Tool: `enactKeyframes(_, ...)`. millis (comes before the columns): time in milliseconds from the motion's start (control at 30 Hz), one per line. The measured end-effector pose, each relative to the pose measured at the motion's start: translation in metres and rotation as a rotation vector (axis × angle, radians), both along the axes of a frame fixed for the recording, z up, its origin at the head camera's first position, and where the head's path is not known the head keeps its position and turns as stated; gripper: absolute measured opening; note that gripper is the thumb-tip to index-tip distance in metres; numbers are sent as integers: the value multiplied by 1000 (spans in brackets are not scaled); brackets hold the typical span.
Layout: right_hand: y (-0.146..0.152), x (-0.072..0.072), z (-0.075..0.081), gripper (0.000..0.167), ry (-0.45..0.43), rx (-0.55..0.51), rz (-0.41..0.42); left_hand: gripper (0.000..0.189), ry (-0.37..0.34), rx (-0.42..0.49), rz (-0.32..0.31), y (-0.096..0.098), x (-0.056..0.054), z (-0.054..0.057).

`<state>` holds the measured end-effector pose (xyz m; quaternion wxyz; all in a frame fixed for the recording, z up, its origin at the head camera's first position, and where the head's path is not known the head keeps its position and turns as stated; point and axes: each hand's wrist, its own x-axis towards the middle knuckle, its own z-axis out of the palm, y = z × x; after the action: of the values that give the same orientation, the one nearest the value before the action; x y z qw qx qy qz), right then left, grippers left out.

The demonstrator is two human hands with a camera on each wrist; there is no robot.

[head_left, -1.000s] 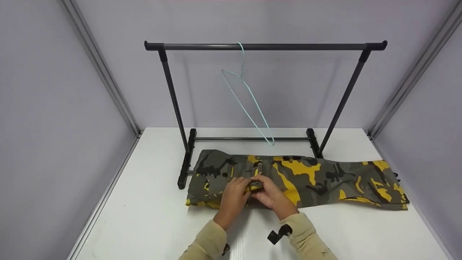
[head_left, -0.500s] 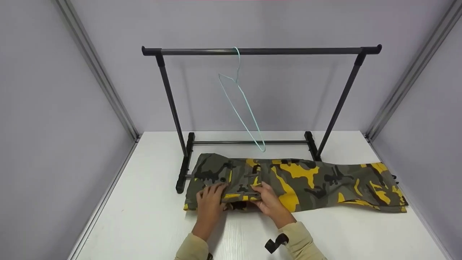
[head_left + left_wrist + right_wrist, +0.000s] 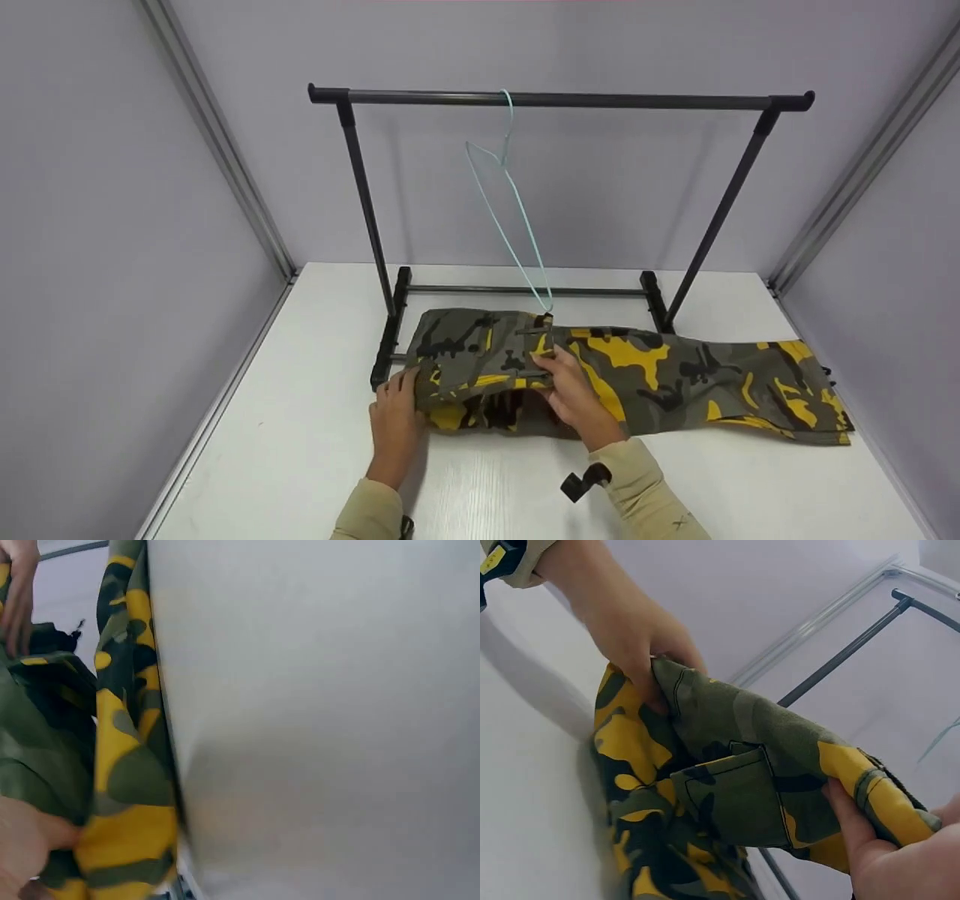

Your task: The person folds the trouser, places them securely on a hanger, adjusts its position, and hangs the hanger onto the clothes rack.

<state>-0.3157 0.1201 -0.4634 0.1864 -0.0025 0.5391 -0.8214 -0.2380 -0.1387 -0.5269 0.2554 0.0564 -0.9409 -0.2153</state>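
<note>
Green, yellow and black camouflage trousers (image 3: 645, 382) lie lengthwise in front of the rack, their left part folded over. That upper layer is raised off the layer beneath. My left hand (image 3: 394, 420) grips it at the left end; in the right wrist view, the left hand's fingers (image 3: 679, 652) curl over the cloth edge. At the waistband my right hand (image 3: 574, 394) pinches the cloth, its thumb (image 3: 847, 814) against a side with a belt loop. A pocket flap (image 3: 731, 799) shows between both hands. The left wrist view catches mostly table and the trousers' near edge (image 3: 127, 765).
Behind the trousers stands a black garment rack (image 3: 630, 101). A pale blue wire hanger (image 3: 525, 217) hangs from its bar, its lower tip close to the raised cloth. The white table (image 3: 262, 442) is walled by grey panels (image 3: 135, 225) on the left, right and back.
My left hand has moved left from beside the right hand to the trousers' left end. The right hand keeps its hold on the waistband, and the upper layer has come up off the lower.
</note>
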Motion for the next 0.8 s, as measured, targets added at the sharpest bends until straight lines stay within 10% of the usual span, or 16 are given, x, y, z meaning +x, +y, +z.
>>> enactKeyframes(200,9,-5,18,44,18,-27,-12,62,0,252,-68,0,-4,5)
enactKeyframes(433,27,-11,37,48,-14,-109,-35,56,92,325,-31,11,-16,18)
enactKeyframes(633,48,-14,51,48,-25,-190,-48,42,52,657,-55,20,-23,25)
enactKeyframes(800,63,-16,62,44,47,-114,-46,56,84,581,-70,29,-26,31)
